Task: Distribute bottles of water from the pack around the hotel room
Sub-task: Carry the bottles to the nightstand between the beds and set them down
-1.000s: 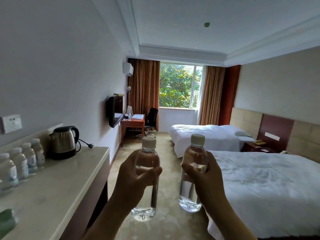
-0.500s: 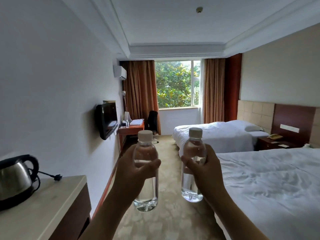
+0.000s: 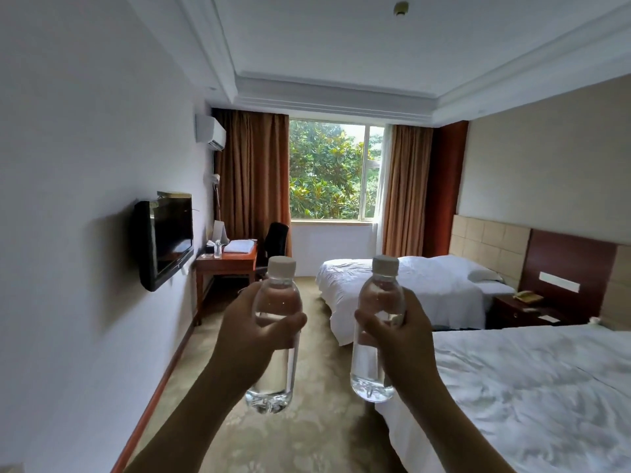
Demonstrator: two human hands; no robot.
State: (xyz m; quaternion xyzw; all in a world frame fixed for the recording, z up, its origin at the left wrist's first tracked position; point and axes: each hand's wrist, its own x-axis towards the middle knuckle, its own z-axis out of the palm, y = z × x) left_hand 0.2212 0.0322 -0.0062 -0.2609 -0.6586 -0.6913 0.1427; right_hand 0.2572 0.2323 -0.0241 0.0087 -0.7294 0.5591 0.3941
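Observation:
I hold two clear water bottles with white caps upright in front of me, side by side over the carpet. My left hand (image 3: 251, 331) is wrapped around the middle of the left bottle (image 3: 275, 380). My right hand (image 3: 401, 332) grips the right bottle (image 3: 370, 367) the same way. The two bottles are apart and do not touch. A small bottle (image 3: 217, 249) stands on the far wooden desk (image 3: 235, 259) by the window.
A wall-mounted TV (image 3: 165, 238) juts out on the left. A near bed (image 3: 532, 387) fills the right; a second bed (image 3: 403, 285) lies beyond it, with a nightstand (image 3: 522, 310) between. A black chair (image 3: 276, 240) stands at the desk. A carpeted aisle (image 3: 317, 353) runs ahead.
I have moved forward down the room. The counter with the kettle and the row of bottles has slid out of view on the left. Both hands still hold their bottles.

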